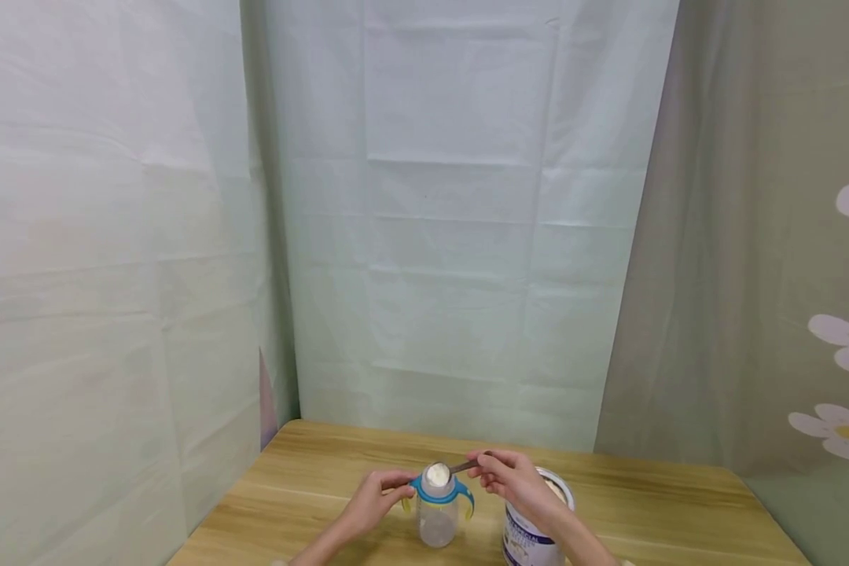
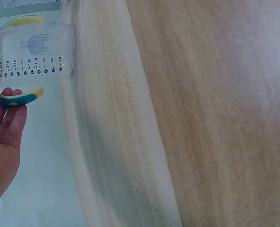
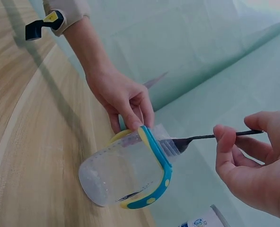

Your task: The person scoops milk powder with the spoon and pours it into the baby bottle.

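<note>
A clear baby bottle (image 1: 439,528) with a blue-and-yellow two-handled collar stands upright on the wooden table. My left hand (image 1: 376,501) pinches one of its handles; the left wrist view shows fingers and thumb on that handle (image 2: 21,98). Between the thumb and fingers of my right hand (image 1: 522,486) is the thin stem of a dark metal spoon (image 3: 201,137). The spoon's bowl is at the bottle's open mouth, where a mound of whitish powder (image 1: 437,474) shows. Whether this powder lies wholly on the spoon is hard to tell.
Below my right forearm stands an open milk powder can (image 1: 515,542), pale powder visible inside its rim. Wood-grain tabletop (image 1: 325,464) surrounds the bottle. Fabric curtains (image 1: 460,314) hang behind and at both sides of the table.
</note>
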### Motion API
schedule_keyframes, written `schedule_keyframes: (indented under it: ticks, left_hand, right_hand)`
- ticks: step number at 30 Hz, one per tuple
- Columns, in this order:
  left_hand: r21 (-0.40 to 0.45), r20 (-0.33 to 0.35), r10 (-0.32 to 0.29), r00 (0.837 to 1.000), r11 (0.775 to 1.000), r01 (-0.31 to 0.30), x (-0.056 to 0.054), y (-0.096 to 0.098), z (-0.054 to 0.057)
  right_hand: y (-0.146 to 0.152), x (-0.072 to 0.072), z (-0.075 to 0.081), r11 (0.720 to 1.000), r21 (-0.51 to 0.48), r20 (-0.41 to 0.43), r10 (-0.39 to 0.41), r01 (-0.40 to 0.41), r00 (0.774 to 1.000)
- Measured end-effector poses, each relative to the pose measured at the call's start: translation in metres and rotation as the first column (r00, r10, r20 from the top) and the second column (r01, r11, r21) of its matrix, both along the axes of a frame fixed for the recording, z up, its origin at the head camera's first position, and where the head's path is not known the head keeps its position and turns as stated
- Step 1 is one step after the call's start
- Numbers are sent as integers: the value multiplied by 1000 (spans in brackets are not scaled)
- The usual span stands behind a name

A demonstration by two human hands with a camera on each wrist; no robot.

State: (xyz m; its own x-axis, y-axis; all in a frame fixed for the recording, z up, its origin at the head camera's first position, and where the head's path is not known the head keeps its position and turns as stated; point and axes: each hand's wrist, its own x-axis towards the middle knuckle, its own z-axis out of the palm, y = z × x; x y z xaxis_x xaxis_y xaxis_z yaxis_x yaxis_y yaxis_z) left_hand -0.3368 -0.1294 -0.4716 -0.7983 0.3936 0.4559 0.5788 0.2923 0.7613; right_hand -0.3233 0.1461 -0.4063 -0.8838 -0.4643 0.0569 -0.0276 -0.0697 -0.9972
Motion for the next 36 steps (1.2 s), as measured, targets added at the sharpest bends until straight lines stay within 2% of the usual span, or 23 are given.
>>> schedule_keyframes:
  ticks: [3, 7, 12, 18, 36]
  left_hand:
    - [-8, 14, 6, 1000, 1000, -5, -1, -3, -2]
    - [-20, 5, 20, 1000, 1000, -20, -11, -6, -13]
    - [-28, -10, 23, 1000, 999, -23, -22, -8, -26]
    - [-9, 10, 0, 1000, 1000, 0, -21, -10, -26]
    - [-2, 18, -2, 1000, 1000, 2, -20, -12, -26]
  right_hand:
    - [-4, 2, 3, 998, 58, -47, 18, -16, 999]
    - [-8, 5, 9, 989, 145, -107, 33, -17, 994]
    - [-8, 6, 12, 983, 179, -117, 46, -24, 992]
    - [-9, 9, 12, 980, 198, -134, 61, -33, 989]
    - [-12, 14, 15, 977, 207, -147, 82, -51, 986]
